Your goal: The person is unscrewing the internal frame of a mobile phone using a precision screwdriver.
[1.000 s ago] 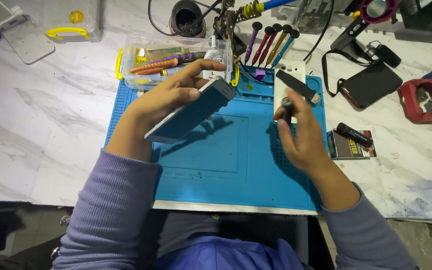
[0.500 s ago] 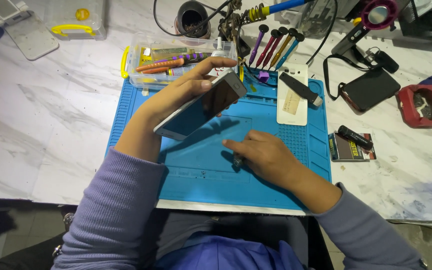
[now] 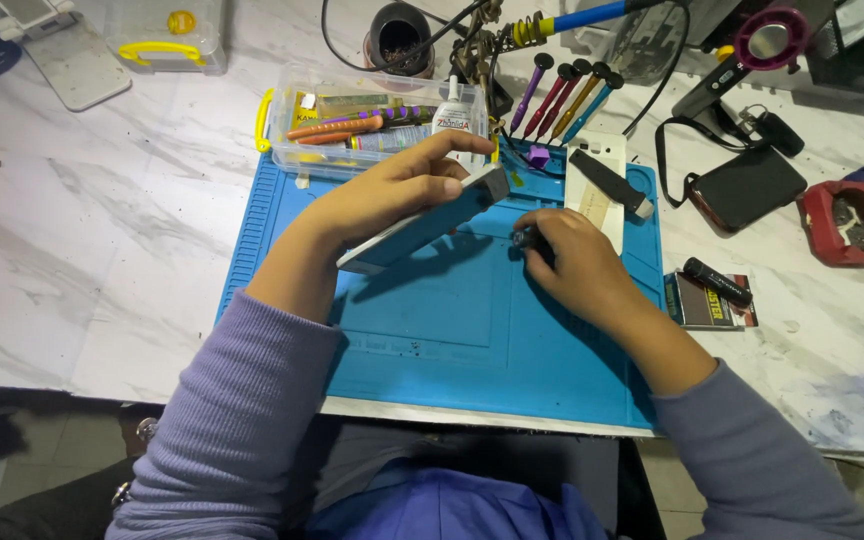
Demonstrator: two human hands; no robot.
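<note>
So this looks like phone repair bench work. The left hand is gripping a phone by its long edges, thumb on the far side and fingers wrapped under, and it's holding it tilted up off the blue work mat, top end pointing toward the clear plastic box of tools at the back of the mat. The phone is hovering over the middle of the mat, not resting on it.

The right hand is lying low on the mat just beside the phone's upper end, fingers curled around a small dark tool. Only the tip is peeking out, so I can't tell what kind of tool it is, though the hand is definitely closed on it.

My read: this is the lining-up stage, tool being brought to the phone's end or edge, nothing opened up yet as far as I can see. The next move probably needs the left hand keeping the phone dead steady at that angle while the tool tip gets placed precisely, since a slip could scratch it.

Other stuff around: a row of screwdrivers standing behind the mat, a white card with a dark strip on it, and a black pouch off to the right on the marble table.
</note>
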